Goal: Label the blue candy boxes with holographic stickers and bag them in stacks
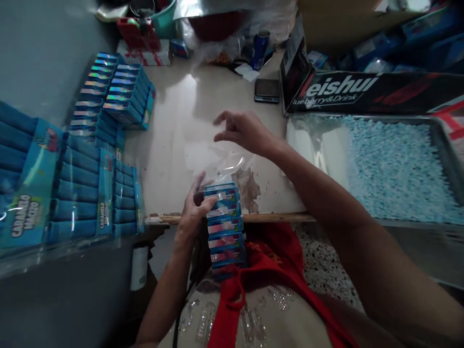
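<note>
A row of small blue candy boxes (225, 226) with shiny strips stretches from the table edge back against my body. My left hand (195, 205) grips its far end, thumb on top and the other fingers along the left side. Clear plastic (232, 166) lies on the table just past the row, partly see-through and hard to outline. Over the tabletop, my right hand (246, 129) hovers with thumb and index finger apart, and nothing shows between them.
Stacked blue candy boxes (126, 92) and wrapped packs (79, 193) line the left side. At right, a metal tray (440, 145) holds light-blue pieces beside a black carton (337, 92). A small scale (267, 91) and a blue can (260, 50) are farther back.
</note>
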The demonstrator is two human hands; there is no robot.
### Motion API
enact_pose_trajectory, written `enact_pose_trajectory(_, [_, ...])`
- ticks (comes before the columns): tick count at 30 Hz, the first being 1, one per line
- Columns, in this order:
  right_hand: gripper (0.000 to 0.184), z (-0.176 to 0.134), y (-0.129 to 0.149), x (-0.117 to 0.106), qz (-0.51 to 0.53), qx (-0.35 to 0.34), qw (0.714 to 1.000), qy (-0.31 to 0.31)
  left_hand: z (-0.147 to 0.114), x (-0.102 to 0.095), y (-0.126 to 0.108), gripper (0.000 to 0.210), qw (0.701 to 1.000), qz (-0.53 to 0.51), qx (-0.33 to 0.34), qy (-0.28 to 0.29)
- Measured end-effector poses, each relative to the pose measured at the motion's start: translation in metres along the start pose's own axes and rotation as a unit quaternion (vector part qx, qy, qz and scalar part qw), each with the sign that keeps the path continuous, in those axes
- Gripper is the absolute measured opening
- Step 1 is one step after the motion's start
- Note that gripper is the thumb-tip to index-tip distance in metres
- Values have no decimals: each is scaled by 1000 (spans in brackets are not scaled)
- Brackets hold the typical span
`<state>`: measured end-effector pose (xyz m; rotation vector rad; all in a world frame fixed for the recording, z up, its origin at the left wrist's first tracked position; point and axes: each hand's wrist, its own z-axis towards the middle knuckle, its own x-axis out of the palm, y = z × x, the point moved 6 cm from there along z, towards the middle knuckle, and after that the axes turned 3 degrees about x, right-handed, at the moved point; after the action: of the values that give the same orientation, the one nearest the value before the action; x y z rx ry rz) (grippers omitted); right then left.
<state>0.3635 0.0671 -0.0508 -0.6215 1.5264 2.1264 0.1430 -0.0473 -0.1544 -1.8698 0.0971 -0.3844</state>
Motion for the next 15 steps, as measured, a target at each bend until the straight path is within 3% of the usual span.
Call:
enact_pose_trajectory(5, [45, 12, 34, -30, -43, -17, 998, 49, 3, 6, -7, 137, 996, 10, -13, 84])
enact_pose_trajectory(9, [72, 34, 50, -30, -108, -33, 987, 115, 2, 12, -10, 140, 993, 14, 7, 113])
enact_pose_trajectory(13, [82, 54, 25, -10, -127, 41, 979, 156, 0, 12, -9, 130, 993, 35, 29, 107])
enact_pose_trajectory(15, [85, 61, -1, -17, -121, 66, 988, 73, -1, 11, -9, 124, 993, 40, 36, 104])
